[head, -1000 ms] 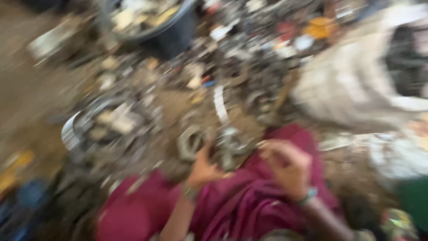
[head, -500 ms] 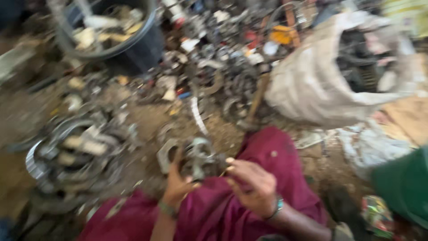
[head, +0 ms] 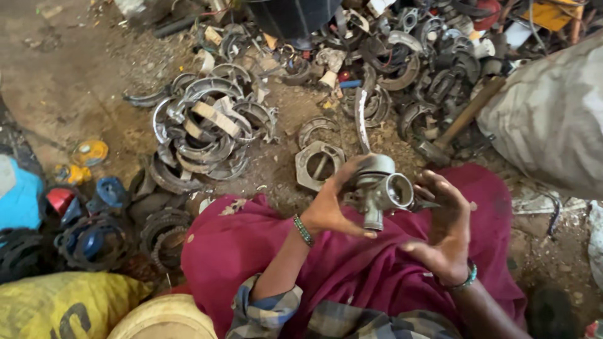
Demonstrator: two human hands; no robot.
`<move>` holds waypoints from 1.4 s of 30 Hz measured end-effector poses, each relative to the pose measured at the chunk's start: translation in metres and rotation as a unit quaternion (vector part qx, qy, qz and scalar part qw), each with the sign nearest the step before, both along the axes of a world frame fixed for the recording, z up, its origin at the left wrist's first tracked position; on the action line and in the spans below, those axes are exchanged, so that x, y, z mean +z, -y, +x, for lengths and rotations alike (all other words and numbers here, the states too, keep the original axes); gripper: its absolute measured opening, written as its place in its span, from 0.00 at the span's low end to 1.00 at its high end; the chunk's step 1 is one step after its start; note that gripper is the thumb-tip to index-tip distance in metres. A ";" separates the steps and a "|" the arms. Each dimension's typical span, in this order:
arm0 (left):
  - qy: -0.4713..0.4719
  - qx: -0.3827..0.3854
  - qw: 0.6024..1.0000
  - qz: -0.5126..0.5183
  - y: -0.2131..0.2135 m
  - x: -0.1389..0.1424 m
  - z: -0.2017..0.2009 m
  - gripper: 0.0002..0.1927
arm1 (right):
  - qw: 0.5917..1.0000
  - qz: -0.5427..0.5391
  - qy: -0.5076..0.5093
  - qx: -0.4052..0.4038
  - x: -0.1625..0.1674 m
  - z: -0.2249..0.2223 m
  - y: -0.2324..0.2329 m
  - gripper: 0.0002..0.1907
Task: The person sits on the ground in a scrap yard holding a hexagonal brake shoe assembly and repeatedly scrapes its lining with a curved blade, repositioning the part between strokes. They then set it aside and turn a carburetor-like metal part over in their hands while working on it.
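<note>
Holding a grey metal carburetor [head: 381, 190] above the lap, the person has both hands on it: the left hand [head: 331, 207] wraps its near side with fingers curled around the body, and the right hand [head: 447, 229] cups it from the far side, fingers partly spread and closed lightly on a projecting arm of the part. The round throat opening faces up and to the right, and a short stem points down toward the maroon cloth [head: 352, 263] over the knees.

To inspect it well, I judge the left hand should keep the firm hold while the right turns the part slowly, so the greasy casting does not slip; keeping it over the cloth gives a soft landing for anything loose.

Just beyond the hands, a flat hexagonal metal plate [head: 318, 164] lies on the dirt floor. Farther left sits a heap of curved brake shoes [head: 207, 129], and more scrap rings spread toward a black bucket [head: 295, 19] at the top. A large grey sack [head: 546, 119] bulges at the right, with a wooden-handled hammer [head: 455, 125] beside it.
</note>
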State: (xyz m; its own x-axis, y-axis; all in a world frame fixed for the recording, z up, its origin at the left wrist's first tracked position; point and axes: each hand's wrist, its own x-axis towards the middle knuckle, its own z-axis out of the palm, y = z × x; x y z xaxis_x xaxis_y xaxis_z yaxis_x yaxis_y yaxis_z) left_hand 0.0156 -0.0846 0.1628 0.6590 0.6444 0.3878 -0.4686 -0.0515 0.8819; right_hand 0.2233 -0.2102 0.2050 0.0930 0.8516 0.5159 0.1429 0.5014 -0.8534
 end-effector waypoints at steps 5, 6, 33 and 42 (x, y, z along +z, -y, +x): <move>0.000 0.002 1.000 -0.001 -0.001 0.002 0.004 0.70 | 0.998 -0.009 0.065 0.002 -0.006 -0.006 -0.007 0.68; -0.003 0.005 1.000 0.001 -0.001 0.002 0.005 0.70 | 0.997 -0.007 0.072 -0.003 -0.007 -0.006 -0.007 0.70; 0.213 -0.125 0.857 -0.452 0.032 -0.063 0.058 0.45 | 0.977 -0.213 0.016 -0.004 -0.037 0.023 -0.022 0.50; 0.201 -0.128 0.840 -0.487 0.033 -0.053 0.060 0.46 | 0.959 -0.270 -0.087 0.008 -0.032 0.023 -0.024 0.43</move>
